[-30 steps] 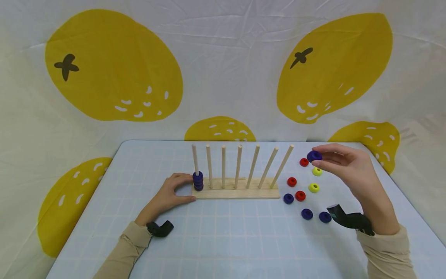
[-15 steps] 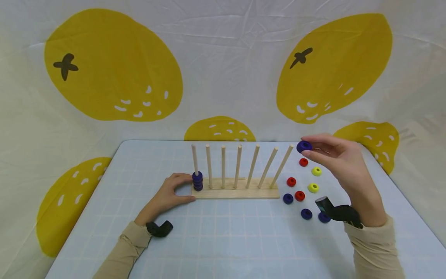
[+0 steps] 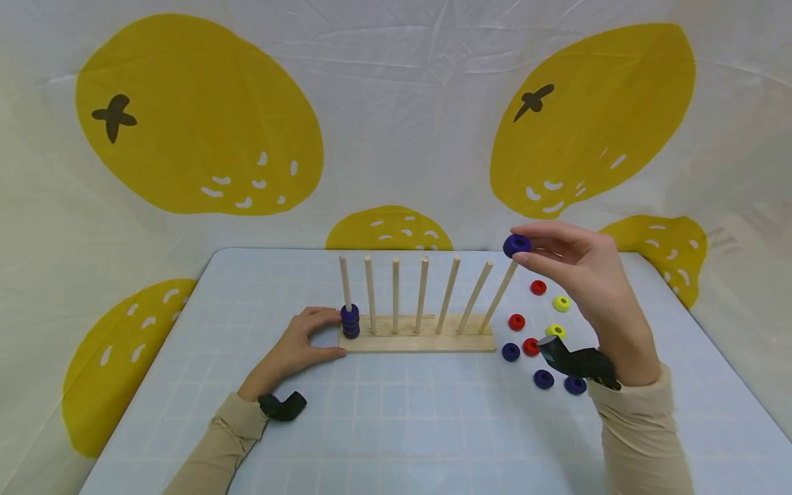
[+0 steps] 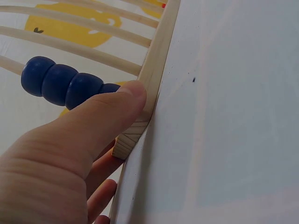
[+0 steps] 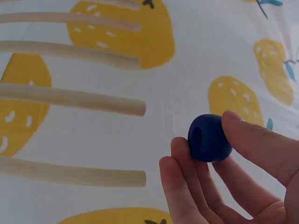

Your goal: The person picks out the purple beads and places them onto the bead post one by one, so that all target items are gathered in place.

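Right hand: thumb and fingertips clamped on one blue bead, right of centre in the head view. Pinched by its outer sides, so the hole stays uncovered and faces the peg tips in the right wrist view; likely chosen to allow threading. Head view: bead overlaps the tip of the rightmost peg. Right wrist view: gap between bead and all visible tips, so not threaded.

Left hand, left of centre: thumb and fingers clamped around the left end of the wooden base, thumb on the front edge. Probably steadying the rack.

Counts, outward. Pegs: 7, upright in the base. Stacked blue beads: 4, all on the leftmost peg; other six bare. Loose, right of centre on the table: 3 red beads, 2 yellow beads, 3 loose blue beads. Scattered singly, presumably for easy picking. Behind: fruit-print cloth.
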The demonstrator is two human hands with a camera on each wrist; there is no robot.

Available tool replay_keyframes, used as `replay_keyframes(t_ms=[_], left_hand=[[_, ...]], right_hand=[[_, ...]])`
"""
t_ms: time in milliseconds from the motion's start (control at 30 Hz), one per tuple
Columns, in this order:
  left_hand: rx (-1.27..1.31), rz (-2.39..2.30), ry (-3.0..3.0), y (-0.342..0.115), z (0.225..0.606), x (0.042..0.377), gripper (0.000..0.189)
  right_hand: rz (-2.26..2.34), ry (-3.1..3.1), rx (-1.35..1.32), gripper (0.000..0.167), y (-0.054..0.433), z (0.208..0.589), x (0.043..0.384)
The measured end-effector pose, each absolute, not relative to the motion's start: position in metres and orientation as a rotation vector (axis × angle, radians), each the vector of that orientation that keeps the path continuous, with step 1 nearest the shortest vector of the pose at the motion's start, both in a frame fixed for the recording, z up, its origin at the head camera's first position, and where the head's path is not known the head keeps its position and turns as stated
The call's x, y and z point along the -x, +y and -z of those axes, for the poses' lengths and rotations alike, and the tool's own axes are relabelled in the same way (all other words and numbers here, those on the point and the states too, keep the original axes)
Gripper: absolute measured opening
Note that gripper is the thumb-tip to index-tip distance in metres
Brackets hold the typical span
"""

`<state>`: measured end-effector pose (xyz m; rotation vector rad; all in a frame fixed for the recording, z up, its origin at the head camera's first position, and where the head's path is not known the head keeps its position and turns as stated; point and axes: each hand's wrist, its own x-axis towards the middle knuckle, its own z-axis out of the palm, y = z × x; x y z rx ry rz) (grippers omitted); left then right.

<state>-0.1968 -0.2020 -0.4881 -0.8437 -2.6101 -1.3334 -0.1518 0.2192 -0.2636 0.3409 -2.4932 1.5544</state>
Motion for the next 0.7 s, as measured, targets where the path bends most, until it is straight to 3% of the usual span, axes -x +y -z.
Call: replay_keyframes(t_ms=[700], left_hand=[[0.844,1.335,-2.603,-0.202,0.488,0.197,0.061]], right_hand=[[-1.857,-2.321,-0.562,0.033,0.176,0.251,0.164]])
